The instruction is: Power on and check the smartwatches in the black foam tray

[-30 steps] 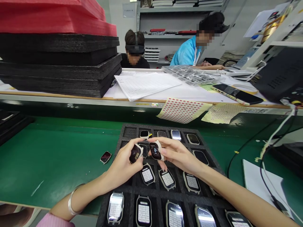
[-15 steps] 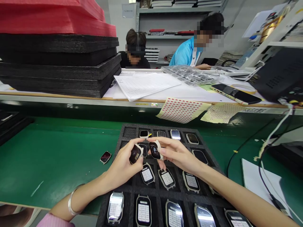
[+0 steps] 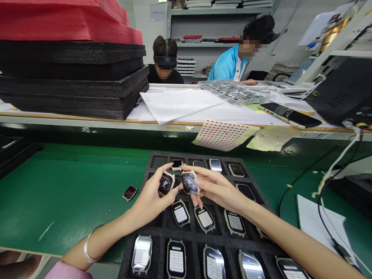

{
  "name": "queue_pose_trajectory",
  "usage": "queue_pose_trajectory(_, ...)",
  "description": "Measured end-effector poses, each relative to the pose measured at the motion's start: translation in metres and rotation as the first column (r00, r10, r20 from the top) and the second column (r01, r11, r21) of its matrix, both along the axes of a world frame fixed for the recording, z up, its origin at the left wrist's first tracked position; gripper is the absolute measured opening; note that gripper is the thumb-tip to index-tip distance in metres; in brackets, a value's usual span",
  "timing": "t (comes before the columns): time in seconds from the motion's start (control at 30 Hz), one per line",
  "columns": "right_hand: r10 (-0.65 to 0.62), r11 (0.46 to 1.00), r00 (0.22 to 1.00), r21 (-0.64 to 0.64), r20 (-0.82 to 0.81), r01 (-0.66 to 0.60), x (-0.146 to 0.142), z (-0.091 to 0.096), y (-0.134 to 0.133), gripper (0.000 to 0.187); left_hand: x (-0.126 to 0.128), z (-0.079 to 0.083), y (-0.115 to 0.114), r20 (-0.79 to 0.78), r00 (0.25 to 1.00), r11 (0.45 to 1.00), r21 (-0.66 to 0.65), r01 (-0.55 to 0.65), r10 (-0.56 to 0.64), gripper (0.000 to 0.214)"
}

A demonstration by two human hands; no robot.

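Closed around the edges of a strapless smartwatch (image 3: pixel 166 183), my left hand (image 3: pixel 151 199) holds its lit screen toward me. My right hand (image 3: pixel 221 190) grips a second smartwatch (image 3: pixel 190 183) between thumb and fingers, also with a lit screen. The two watches are side by side, slightly apart. Both hands are above a black foam tray (image 3: pixel 157 233), whose compartments hold several more watch bodies, such as a watch with a white grid on its screen (image 3: pixel 176 259). Another watch body (image 3: pixel 129 193) lies on the green mat left of the tray.
A raised shelf (image 3: pixel 116 122) runs behind the tray, bearing stacked black foam trays (image 3: pixel 72 81), papers (image 3: pixel 177 104), a clear plastic tray (image 3: pixel 235 91) and a phone (image 3: pixel 290 115). Sticker sheets (image 3: pixel 225 135) hang from its edge. Cables (image 3: pixel 319 193) trail at right. Two people sit beyond.
Both watches have turned slightly in my fingers; the left one's screen now shows a lit display facing me more. My hands stay over the same part of the tray.
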State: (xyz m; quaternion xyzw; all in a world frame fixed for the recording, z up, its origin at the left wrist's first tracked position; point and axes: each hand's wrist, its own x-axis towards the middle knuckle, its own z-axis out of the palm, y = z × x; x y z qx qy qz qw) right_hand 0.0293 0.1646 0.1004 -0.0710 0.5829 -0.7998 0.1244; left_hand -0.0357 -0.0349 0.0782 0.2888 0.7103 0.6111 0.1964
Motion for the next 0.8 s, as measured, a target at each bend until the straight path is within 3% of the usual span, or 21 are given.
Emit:
queue_pose_trajectory(0.2,0.01,1.0,1.0,-0.013,0.015,-0.009,-0.003,0.0,0.003,0.038,-0.006,0.008,-0.001,0.301,0.948,0.973,0.225,0.04,-0.109,0.05)
queue_pose_trajectory(0.33,-0.078,0.996,0.997,0.038,-0.002,0.078,-0.002,-0.001,0.004,0.044,-0.009,0.011,-0.005,0.409,0.891,0.941,0.334,0.056,-0.198,0.038)
queue_pose_trajectory(0.6,-0.119,0.988,0.992,0.097,-0.044,0.123,-0.002,-0.005,0.006,0.046,-0.012,0.004,-0.007,0.375,0.892,0.933,0.34,0.119,-0.251,0.038)
queue_pose_trajectory(0.8,-0.131,0.98,0.987,0.137,-0.088,0.142,0.0,-0.005,0.004,0.043,-0.009,0.008,-0.007,0.358,0.902,0.943,0.305,0.131,-0.241,0.038)
